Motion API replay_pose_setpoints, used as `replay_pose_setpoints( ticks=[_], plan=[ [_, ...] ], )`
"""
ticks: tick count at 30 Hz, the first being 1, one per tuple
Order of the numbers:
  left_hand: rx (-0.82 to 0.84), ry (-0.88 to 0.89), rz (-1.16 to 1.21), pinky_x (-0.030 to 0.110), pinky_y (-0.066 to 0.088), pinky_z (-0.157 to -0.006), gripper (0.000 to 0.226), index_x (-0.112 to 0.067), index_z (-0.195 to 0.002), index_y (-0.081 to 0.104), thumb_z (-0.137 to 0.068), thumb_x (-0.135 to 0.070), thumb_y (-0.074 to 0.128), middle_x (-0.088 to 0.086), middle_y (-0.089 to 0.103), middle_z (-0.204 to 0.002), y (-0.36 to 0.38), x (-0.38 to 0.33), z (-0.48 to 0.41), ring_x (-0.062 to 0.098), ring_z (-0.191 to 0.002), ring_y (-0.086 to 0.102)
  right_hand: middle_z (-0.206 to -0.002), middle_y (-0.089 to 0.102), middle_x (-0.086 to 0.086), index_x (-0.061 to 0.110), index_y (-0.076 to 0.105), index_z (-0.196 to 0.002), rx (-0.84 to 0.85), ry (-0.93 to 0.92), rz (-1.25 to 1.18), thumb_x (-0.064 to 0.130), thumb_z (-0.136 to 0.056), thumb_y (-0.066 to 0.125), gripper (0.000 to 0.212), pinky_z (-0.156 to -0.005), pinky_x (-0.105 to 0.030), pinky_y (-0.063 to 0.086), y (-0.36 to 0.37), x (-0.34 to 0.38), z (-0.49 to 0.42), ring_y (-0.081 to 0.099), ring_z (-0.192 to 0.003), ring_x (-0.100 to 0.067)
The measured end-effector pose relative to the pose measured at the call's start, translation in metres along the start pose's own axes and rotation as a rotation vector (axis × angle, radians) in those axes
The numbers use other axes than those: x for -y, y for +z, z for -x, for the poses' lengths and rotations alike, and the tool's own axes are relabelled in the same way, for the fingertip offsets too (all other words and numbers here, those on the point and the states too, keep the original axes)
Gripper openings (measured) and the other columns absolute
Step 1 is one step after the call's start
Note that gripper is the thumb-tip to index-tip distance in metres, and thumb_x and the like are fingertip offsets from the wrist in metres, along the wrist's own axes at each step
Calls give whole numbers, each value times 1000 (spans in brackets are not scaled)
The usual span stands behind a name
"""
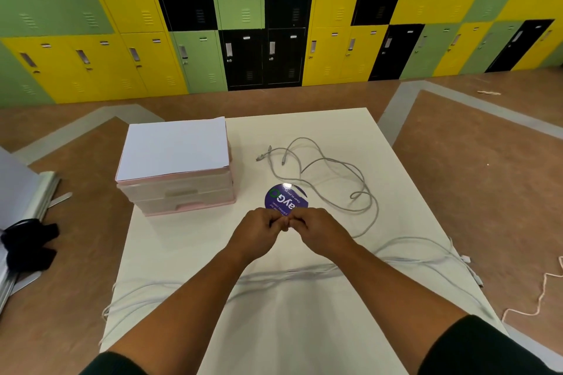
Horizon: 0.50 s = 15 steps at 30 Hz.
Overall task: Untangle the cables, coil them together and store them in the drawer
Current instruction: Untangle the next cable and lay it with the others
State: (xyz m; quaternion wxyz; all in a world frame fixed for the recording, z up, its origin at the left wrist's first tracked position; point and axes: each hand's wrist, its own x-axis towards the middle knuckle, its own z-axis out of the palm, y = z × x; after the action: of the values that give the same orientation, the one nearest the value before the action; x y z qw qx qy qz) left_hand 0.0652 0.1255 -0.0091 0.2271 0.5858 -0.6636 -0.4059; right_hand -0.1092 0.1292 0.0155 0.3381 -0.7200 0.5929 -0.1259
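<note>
Cables [332, 175] sprawl in loose grey loops toward the table's [304, 329] far right corner and trail along its near edge, not yet coiled. Left hand [259, 231] and right hand [316, 230] meet knuckle to knuckle mid-table, fingers pinched shut, probably working one strand free, though I cannot tell what they hold. Drawer unit [179, 192] waits closed at the far left corner.

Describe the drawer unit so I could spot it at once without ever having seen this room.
Find the white table standing in front of the wall of green, yellow and black lockers. On its far left corner sits the drawer unit, a low pink-framed box with translucent drawer fronts and white paper on top. It is the only boxy thing there; everything else is loose grey cables and a round purple sticker.
</note>
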Motion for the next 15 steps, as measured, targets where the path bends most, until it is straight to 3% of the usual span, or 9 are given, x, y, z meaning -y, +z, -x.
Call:
replay_pose_setpoints(
  ticks=[5,8,15],
  plan=[
    [1,50,-105,6,34,-55,20,-22,-100,76,-96,-35,62,-11,65,-78,0,3,1,1,-63,56,-81,69,-3,21,64,-82,-19,58,26,40,-94,60,23,-65,-36,51,1,-6,0,62,-73,-18],
    [-2,45,-81,15,45,-65,20,-24,-105,77,-95,-35,63,-10,74,-91,0,5,1,5,-76,64,-73,66,0,17,63,-74,-61,102,-9,47,-87,67,32,-60,-32,47,-2,-11,-1,60,-66,-17],
    [50,61,-224,29,52,-67,23,-21,-104,72,-101,-33,52,-6,69,-89,2,-6,-1,12,-75,61,-73,64,-1,11,63,-79,-35,64,-8,38,-92,64,30,-59,-30,46,-2,-15,-4,59,-65,-17]
  ],
)
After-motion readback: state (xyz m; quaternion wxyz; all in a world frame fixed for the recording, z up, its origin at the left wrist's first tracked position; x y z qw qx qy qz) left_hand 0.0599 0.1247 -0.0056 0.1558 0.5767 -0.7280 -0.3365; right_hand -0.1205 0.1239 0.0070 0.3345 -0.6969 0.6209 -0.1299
